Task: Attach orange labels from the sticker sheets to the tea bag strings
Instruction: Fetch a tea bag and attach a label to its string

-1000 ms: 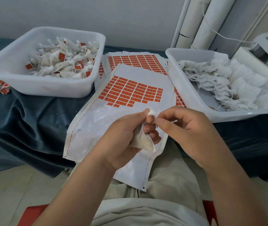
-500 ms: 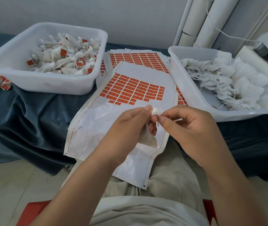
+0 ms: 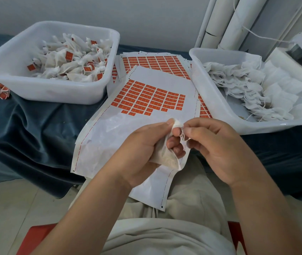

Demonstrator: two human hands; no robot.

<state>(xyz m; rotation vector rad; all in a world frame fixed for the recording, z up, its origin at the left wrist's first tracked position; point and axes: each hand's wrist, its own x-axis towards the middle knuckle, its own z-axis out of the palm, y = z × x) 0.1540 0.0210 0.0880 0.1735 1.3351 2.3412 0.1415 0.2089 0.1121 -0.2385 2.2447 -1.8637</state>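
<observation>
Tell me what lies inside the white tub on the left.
The left tub holds a heap of white tea bags, several bearing orange labels. Its floor beneath the heap is covered.

A small hand-packing workshop is showing: tubs (image 3: 41, 89) heaped with tea bags (image 3: 69, 61) are sitting at ten and two o'clock on a blue-draped bench (image 3: 36, 135), sticker sheets (image 3: 146, 100) lying between, white rolls (image 3: 238, 24) leaning at one o'clock.
</observation>
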